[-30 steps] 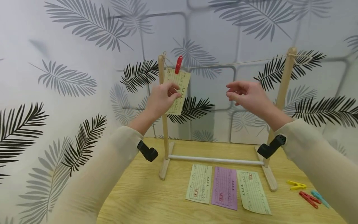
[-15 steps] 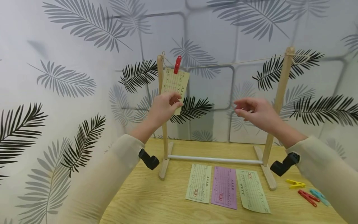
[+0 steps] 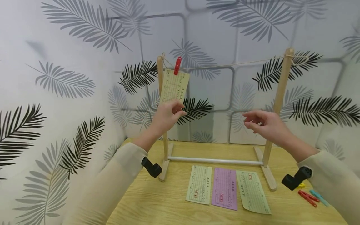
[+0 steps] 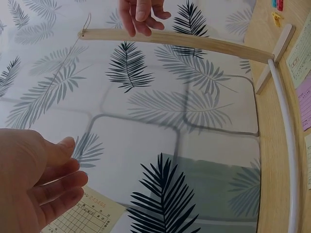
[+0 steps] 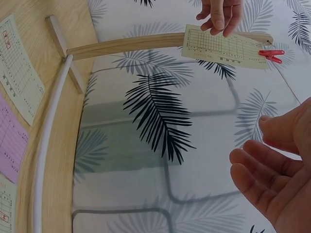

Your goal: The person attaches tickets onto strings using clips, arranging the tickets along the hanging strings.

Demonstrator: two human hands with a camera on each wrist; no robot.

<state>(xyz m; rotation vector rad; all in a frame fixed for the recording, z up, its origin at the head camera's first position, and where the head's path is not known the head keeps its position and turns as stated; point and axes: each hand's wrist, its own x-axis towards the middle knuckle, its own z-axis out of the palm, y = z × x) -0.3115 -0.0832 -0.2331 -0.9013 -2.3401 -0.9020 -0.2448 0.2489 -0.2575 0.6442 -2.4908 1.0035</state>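
- Hung slip point(image 3: 174, 86), pale yellow, one: suspended at twelve o'clock from the left hand point(image 3: 168, 116); its top edge is nipped by a leaning red clip point(image 3: 177, 66), by which it is apparently fixed to the cord point(image 3: 233, 64).
- Cord, one: strung between left post point(image 3: 160, 72) and right post point(image 3: 283, 78), presumably so that paper is borne clear of the table point(image 3: 146, 200).
- White rod point(image 3: 215, 161), one: set low between the posts, probably for stiffness.
- Flat slips, three — left yellow slip point(image 3: 199, 184), purple slip point(image 3: 224, 188), right yellow slip point(image 3: 253, 192): laid in a row around seven o'clock from the right hand point(image 3: 264, 125), likely spaced for separate lifting.
- Loose clips, at five o'clock from the right hand: red peg point(image 3: 307, 197), blue peg point(image 3: 319, 198), yellow peg point(image 3: 302, 185), partly hidden; perhaps grouped for reach.
- Left hand: loosely bent, thumb moderately parted from fingers; nothing is gripped — contact with the hung slip cannot be told.
- Right hand: similarly half-curled, thumb-gap moderate; raised in mid-air, nothing held.
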